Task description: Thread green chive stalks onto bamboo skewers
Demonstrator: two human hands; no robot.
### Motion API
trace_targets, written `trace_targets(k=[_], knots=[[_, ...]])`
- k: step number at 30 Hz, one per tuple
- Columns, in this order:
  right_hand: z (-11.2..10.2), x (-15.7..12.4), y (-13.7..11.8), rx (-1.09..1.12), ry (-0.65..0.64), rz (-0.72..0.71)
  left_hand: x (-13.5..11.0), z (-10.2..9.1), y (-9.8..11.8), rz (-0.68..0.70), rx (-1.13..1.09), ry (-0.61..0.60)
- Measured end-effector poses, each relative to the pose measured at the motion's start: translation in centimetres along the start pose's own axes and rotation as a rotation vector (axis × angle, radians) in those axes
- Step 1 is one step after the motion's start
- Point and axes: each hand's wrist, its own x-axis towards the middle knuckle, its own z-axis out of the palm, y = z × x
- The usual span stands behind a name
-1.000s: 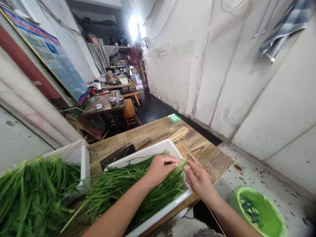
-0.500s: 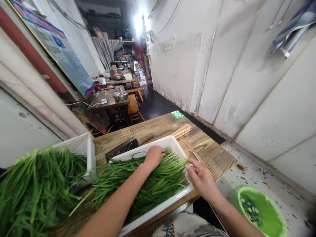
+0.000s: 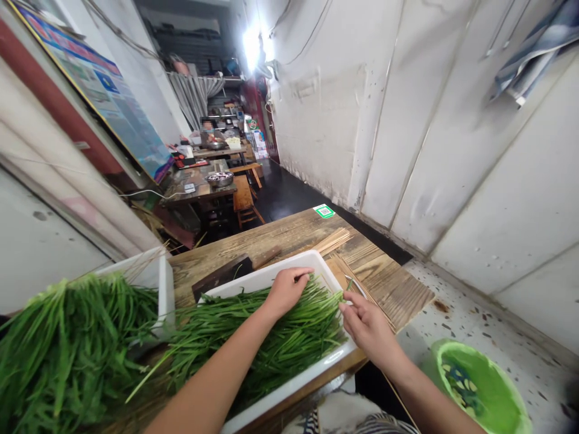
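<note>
A white tray [image 3: 294,274] on the wooden table [image 3: 389,283] holds a bed of long green chive stalks [image 3: 271,337]. My left hand [image 3: 286,289] rests on the far end of the stalks, its fingers pinched on a few of them. My right hand [image 3: 367,325] hovers at the tray's right rim, thumb and forefinger pinched on a thin skewer by the stalk tips. Bamboo skewers [image 3: 332,241] lie on the table beyond the tray.
A big heap of greens [image 3: 67,349] fills a second white tray [image 3: 156,277] at the left. A cleaver [image 3: 224,272] lies behind the tray. A green bucket [image 3: 479,386] stands on the floor at the right. Tables, stools and a person sit further down the room.
My left hand went from the stalk tips at the right to the far edge of the chives. My right hand stayed near the tray's right rim. The view shifted slightly.
</note>
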Motion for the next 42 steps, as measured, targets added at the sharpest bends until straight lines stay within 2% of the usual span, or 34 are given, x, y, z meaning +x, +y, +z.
trace_targets(k=[5,11,15,19,23,32,42], knots=[[0.2,0.1,-0.4,-0.020,0.023,0.013,-0.2,-0.9,0.6,0.097,-0.008,-0.083],[0.3,0.1,-0.7,-0.011,0.013,0.019,0.0,-1.6,0.5,0.122,-0.064,-0.198],[0.3,0.1,-0.7,-0.032,0.012,0.013,-0.2,-1.5,0.8,0.087,-0.104,-0.169],[0.2,0.1,-0.4,-0.073,0.014,-0.001,-0.3,-1.2,1.0,-0.045,-0.205,-0.141],[0.1,0.1,-0.2,-0.072,0.005,-0.013,-0.5,-1.1,1.4,-0.139,-0.301,-0.049],[0.3,0.1,-0.8,-0.101,0.002,-0.004,-0.9,-0.7,2.3,-0.143,-0.332,-0.017],[0.4,0.0,-0.9,-0.079,0.006,-0.002,-0.9,-0.7,2.6,-0.113,-0.264,-0.005]])
